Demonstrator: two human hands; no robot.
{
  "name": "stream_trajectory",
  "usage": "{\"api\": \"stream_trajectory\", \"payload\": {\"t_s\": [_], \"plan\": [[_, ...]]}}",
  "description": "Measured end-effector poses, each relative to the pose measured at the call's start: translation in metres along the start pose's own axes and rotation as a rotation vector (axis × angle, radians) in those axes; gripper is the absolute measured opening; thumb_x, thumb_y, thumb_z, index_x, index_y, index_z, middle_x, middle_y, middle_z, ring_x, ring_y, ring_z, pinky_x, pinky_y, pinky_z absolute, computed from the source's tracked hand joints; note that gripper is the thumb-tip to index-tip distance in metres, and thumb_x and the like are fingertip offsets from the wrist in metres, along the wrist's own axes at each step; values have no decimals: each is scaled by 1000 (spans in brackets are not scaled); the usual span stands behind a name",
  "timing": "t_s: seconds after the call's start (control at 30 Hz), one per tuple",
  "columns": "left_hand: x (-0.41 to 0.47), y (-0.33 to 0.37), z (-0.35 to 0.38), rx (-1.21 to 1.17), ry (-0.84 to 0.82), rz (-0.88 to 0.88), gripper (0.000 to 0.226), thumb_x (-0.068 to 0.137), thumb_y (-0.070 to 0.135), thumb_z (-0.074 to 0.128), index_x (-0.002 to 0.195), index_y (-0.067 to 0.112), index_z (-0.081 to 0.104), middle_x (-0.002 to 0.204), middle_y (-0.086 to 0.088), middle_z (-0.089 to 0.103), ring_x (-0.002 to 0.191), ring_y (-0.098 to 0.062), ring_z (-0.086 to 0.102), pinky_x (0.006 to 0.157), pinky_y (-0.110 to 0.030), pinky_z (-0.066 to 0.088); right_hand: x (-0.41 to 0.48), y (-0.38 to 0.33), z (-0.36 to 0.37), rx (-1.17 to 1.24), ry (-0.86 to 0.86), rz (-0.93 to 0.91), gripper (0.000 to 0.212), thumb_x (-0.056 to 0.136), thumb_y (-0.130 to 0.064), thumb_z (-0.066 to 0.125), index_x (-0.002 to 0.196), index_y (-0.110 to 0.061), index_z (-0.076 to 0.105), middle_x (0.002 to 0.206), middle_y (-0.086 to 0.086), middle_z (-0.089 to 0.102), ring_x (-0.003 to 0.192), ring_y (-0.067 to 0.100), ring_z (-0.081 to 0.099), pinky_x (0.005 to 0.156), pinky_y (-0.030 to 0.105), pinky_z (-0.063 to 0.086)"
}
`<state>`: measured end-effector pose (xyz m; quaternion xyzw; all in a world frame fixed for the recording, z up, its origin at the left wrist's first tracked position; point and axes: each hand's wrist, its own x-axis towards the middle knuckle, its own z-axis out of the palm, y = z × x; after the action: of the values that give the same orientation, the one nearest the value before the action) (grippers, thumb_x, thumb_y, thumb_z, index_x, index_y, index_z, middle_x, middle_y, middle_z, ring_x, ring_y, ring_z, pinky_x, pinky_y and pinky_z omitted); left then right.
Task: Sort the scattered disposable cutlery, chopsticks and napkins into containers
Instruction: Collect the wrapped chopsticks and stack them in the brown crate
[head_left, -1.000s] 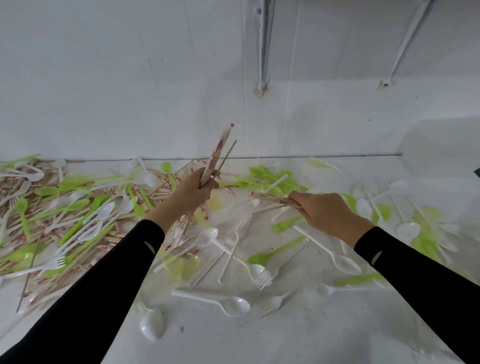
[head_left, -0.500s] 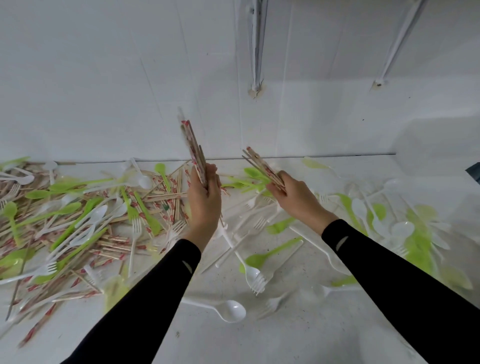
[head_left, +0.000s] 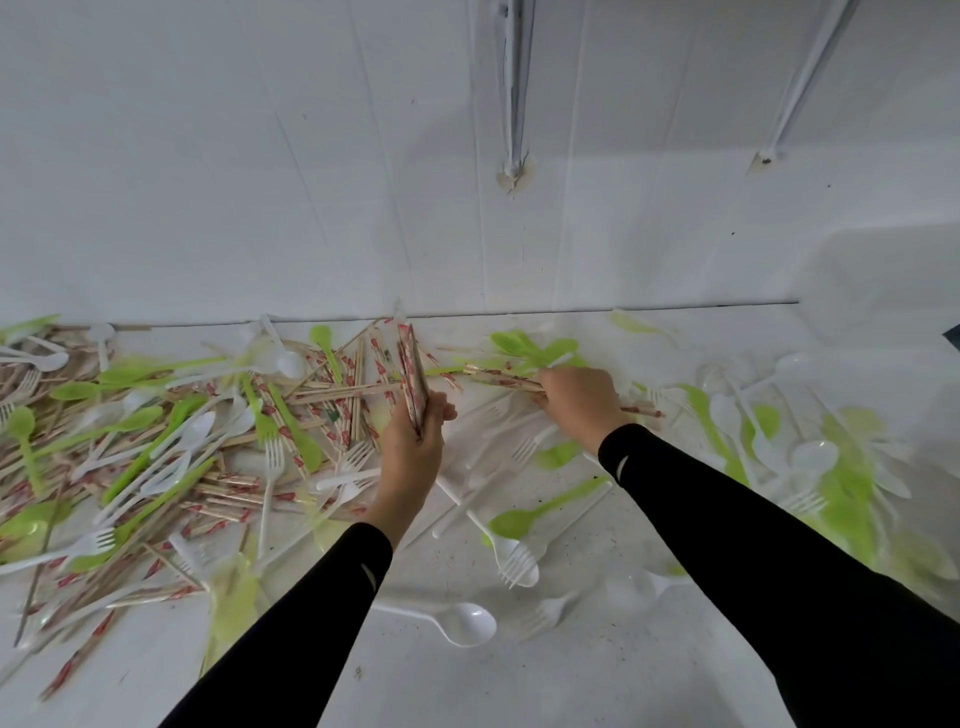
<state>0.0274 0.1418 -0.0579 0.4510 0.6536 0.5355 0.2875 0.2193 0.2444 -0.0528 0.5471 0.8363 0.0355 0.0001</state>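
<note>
**Desk:** What has the left hand got?

**Operator:** My left hand (head_left: 415, 441) is closed round the upright chopstick bundle (head_left: 413, 371). The fingers wrap its lower end, and the paper-wrapped sticks point to 12 o'clock, leaning slightly toward 11.

**Desk:** And the right?

**Operator:** My right hand (head_left: 579, 400) sits at 3 o'clock from the left one, knuckles up, with the fingers curled over the low chopstick bundle (head_left: 498, 375). That bundle lies almost flat just above the table (head_left: 571, 675). Its long end runs to 9 o'clock, toward the upright bundle, and short ends poke out at 3 o'clock. I cannot tell whether the 2 bundles touch.

**Desk:** Where is the rest of the loose stock?

**Operator:** The big heap (head_left: 156, 441) lies at 9 o'clock from my left hand. It is wrapped chopsticks mixed with green and white spoons and forks, and it reaches back to the wall. A second scatter (head_left: 831, 467) of green and white cutlery is at 3 o'clock from my right hand, partly blurred. Between my sleeves (head_left: 311, 623), a green spoon (head_left: 545, 506) lies beside a white fork (head_left: 511, 558). A white spoon (head_left: 462, 623) rests at 6 o'clock, near the left forearm.
</note>
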Motion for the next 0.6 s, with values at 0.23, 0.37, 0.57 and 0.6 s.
{"api": "stream_trajectory", "payload": {"t_s": [0.23,0.37,0.57,0.6], "plan": [[7,5,-4,-28,-36,1,20,101,30,50,101,13,60,86,0,71,87,-14,70,84,-36,56,-4,4,-8,65,22,-39,16,90,-24,58,93,-9,61,107,4,53,70,28,59,48,29,24],[11,15,-3,-95,-19,7,16,102,26,47,99,15,58,86,-2,70,82,-8,69,78,-23,55,-8,9,-17,58,50,-67,22,88,-27,56,100,-8,58,110,3,51,72,28,60,51,29,26],[18,30,-5,-174,-15,47,13,103,22,46,97,16,56,87,-14,70,80,-18,72,76,-26,58,-13,18,-28,40,65,-106,30,93,-31,54,113,-10,60,117,2,50,83,28,63,58,32,36],[17,32,-6,-186,-18,52,12,103,22,46,97,17,56,87,-17,70,81,-21,72,77,-27,58,-15,18,-30,53,61,-111,31,93,-33,54,114,-11,61,117,1,51,84,27,63,59,31,37]]}}
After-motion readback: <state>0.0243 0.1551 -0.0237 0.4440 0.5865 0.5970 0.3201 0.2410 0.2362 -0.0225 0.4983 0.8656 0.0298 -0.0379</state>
